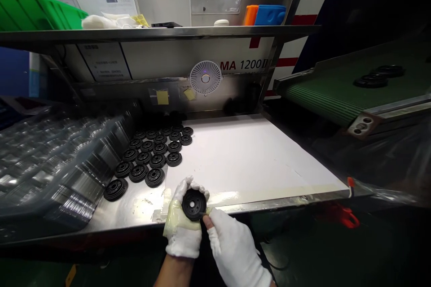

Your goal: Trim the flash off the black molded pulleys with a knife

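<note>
Cradling a round black ribbed rubber disc (194, 204) with a central hole, the white-gloved left hand (183, 222) wraps around it from below and behind, a yellowish film across the glove's palm. The white-gloved right hand (232, 246) lies nearer and to the right, its fingertips (206, 220) pinched against the disc's rim; anything thin held there is too small to tell. Both hands are over the near edge of a stainless steel worktop (128, 217). Just beyond them lies a white paper sheet (242, 157), taped along its near edge. To its left, matching black discs (155, 152) stand in close rows on the steel, beside a stack of clear plastic trays (57, 157) at far left. On the right, two black discs (370, 81) rest on a green conveyor belt (319, 89). Farther back, a small white fan (205, 77) is fixed to a machine panel (242, 65) marked "MA 1200", under a steel shelf (158, 32) carrying a green plastic crate (37, 13) and orange and blue blocks (266, 15).
</note>
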The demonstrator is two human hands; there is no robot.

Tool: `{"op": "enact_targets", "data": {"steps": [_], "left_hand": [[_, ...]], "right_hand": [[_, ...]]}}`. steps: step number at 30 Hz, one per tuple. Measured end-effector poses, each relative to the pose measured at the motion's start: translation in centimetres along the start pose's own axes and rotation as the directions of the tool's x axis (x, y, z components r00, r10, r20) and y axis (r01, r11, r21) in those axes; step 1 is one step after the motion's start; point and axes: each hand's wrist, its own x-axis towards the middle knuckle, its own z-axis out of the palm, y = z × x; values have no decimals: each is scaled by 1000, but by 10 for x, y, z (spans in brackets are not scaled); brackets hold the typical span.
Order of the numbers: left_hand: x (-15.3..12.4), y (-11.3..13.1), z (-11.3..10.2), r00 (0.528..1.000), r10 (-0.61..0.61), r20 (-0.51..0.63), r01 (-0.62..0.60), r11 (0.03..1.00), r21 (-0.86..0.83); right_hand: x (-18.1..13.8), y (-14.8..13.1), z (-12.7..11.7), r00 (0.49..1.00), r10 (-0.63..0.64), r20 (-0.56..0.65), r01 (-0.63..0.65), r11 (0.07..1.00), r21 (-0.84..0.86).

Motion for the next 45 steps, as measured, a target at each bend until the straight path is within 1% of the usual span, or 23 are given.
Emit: {"op": "enact_targets", "data": {"steps": [2,4,7,9,10,12,15,18,19,22,24,26,29,31,32,33,36,37,39,42,43,45], "left_hand": [[1,-2,2,998,57,-15,-57,998,-27],[-1,-1,3,997,75,-13,-75,997,4],[-5,2,5,1000,-19,18,18,996,93],[-7,3,6,997,-71,41,67,993,97],[-6,3,5,996,-72,45,68,994,82],[-3,0,4,998,-50,27,49,998,33],[3,-5,3,1000,-1,-3,1,1000,-28],[2,-5,4,999,52,6,-52,999,-8],[0,-4,4,999,39,18,-39,999,18],[-6,0,5,995,-76,64,70,993,93],[-6,0,3,993,-94,76,86,991,99],[-2,-3,1,997,-56,48,53,996,70],[4,-7,-2,1000,2,-20,-1,1000,10],[4,-7,-1,998,57,-31,-57,998,3],[2,-6,-1,998,63,-22,-63,998,13],[0,-4,0,999,46,-5,-46,999,29],[-7,0,4,996,-70,60,66,995,76],[-8,1,5,994,-82,67,76,994,78],[-6,-1,6,998,-60,31,58,997,59],[0,-7,6,997,-31,-64,30,999,-21],[1,-8,5,997,-17,-70,13,999,-50],[1,-9,4,999,20,-40,-23,997,-74]], "right_hand": [[-2,-4,3,1000,-15,-8,15,1000,-3],[-3,-6,2,1000,-21,-2,21,1000,12],[-1,0,-3,1000,-2,-1,2,999,37],[0,5,-5,1000,24,0,-24,999,33],[0,6,-5,999,36,-1,-36,999,26],[0,6,-5,999,37,-12,-37,999,5],[-2,1,-1,999,4,-43,-5,1000,-23],[-2,-2,0,999,-20,-48,19,1000,-22],[-2,-1,0,998,-21,-52,20,1000,-18],[-2,5,-3,998,-8,-63,7,1000,-7],[-2,9,-4,999,17,-52,-17,1000,-8],[-3,8,-3,998,21,-55,-23,999,-33],[-6,2,1,997,-10,-77,5,998,-62],[-6,-1,3,997,-32,-70,28,998,-55],[-6,-2,3,997,-37,-65,34,998,-48],[-5,-2,3,998,-35,-61,33,999,-42],[-4,2,-1,999,-3,-54,1,999,-39],[-4,4,-2,998,11,-57,-13,999,-45],[-5,6,-2,997,24,-71,-28,998,-57],[-6,3,1,995,7,-97,-13,998,-65],[-7,2,2,995,-4,-101,-3,998,-66],[-7,-1,2,994,-28,-102,21,997,-68]]}}
